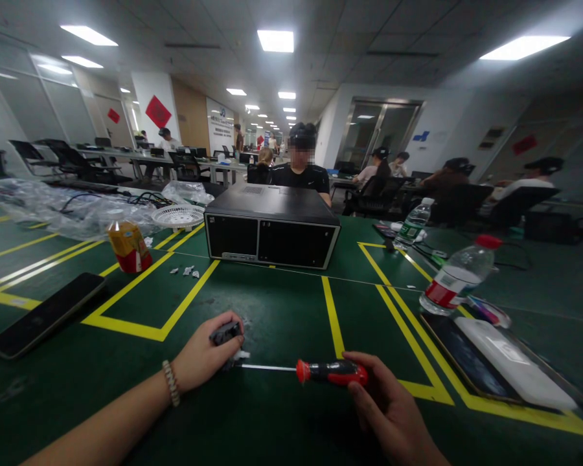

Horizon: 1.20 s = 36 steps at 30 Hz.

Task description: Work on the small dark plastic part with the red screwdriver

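My left hand [208,353], with a beaded bracelet [171,383] at the wrist, is closed around a small dark grey part [225,333] close to the table top. What kind of part it is I cannot make out, as my fingers cover much of it. A small white piece [243,355] shows just under the fingers. My right hand [391,404] grips the end of a red and black screwdriver [333,373] between thumb and fingers. Its metal shaft lies level and points left, with the tip at the dark part under my left hand.
A black computer case [274,226] lies ahead, a person seated behind it. Left are a phone [46,314], a drink carton [129,247], paper scraps [188,270] and a white basket [177,217]. Right are bottles [459,275], a phone [471,356] and a white box [512,362].
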Each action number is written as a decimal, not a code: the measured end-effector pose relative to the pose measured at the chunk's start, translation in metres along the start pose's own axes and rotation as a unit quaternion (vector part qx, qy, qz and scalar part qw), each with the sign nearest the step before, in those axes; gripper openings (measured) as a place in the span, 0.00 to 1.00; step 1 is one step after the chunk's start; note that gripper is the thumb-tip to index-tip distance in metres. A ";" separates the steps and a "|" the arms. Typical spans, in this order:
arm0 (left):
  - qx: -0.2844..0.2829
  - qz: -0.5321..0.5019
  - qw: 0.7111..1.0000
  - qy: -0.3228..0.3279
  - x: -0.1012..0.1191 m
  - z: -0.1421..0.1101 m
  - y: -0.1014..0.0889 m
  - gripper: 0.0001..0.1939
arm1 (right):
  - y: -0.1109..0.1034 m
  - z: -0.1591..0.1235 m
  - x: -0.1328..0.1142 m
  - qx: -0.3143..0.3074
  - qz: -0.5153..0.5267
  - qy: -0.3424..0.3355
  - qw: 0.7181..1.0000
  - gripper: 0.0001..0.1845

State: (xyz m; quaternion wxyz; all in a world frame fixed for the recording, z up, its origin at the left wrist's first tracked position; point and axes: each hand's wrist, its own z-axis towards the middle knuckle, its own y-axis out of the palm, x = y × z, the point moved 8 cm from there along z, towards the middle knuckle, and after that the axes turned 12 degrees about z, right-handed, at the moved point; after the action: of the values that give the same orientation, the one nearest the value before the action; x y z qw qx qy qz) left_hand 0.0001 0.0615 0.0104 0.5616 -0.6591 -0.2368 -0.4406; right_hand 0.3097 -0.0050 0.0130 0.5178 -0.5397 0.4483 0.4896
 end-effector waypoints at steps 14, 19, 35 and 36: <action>0.018 0.007 1.000 0.004 -0.001 0.001 -0.001 0.08 | -0.007 0.004 0.011 -0.052 -0.002 -0.041 0.998 0.26; 0.010 0.005 1.000 0.002 0.000 0.000 -0.001 0.08 | -0.007 0.003 0.012 -0.052 -0.007 -0.026 0.998 0.25; 0.003 -0.003 1.000 -0.001 -0.002 0.001 0.000 0.09 | -0.004 0.003 0.008 -0.057 -0.020 -0.004 0.998 0.25; 0.004 -0.002 1.000 0.000 -0.002 0.001 0.000 0.09 | -0.004 0.003 0.008 -0.058 -0.022 -0.003 0.998 0.25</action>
State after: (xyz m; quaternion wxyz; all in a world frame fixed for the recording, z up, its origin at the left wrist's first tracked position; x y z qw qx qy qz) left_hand -0.0006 0.0627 0.0087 0.5628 -0.6568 -0.2402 -0.4408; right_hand 0.3148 -0.0015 0.0053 0.4975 -0.5770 0.4061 0.5045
